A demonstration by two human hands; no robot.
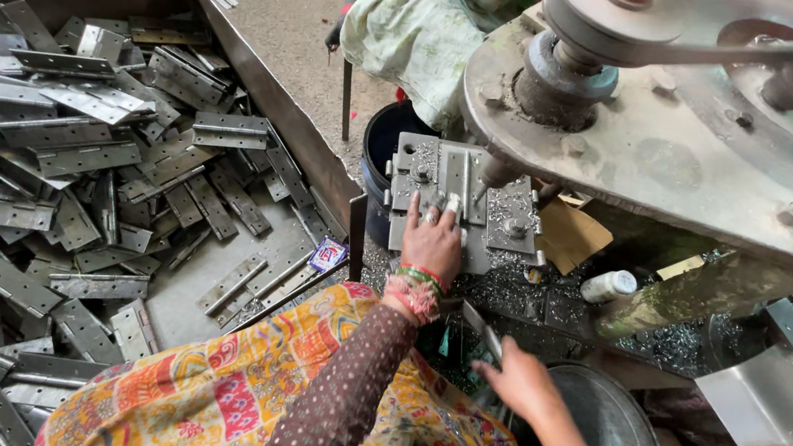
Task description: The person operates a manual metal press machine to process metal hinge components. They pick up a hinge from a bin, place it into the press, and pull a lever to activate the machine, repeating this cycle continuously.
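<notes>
My left hand (432, 240), with a ring and red-and-green bangles, reaches forward onto the grey die block (508, 217) of a press. Its fingertips hold a small pale metal piece (453, 203) down on the block, just in front of the punch (498, 172). My right hand (520, 379), with green bangles at the wrist, hovers lower right over the rim of a round metal basin (627, 438). Its fingers pinch the end of a flat metal strip (481, 328) that points up-left. A colourful patterned cloth (233, 405) covers my lap.
On the left, a large metal tray (264, 71) holds several grey hinges (87, 155). The press's heavy plate and wheel (669, 136) overhang at top right. Metal shavings (519, 294), a white bottle (610, 286), a dark bucket (381, 145) and another person's green cloth (421, 24) surround the block.
</notes>
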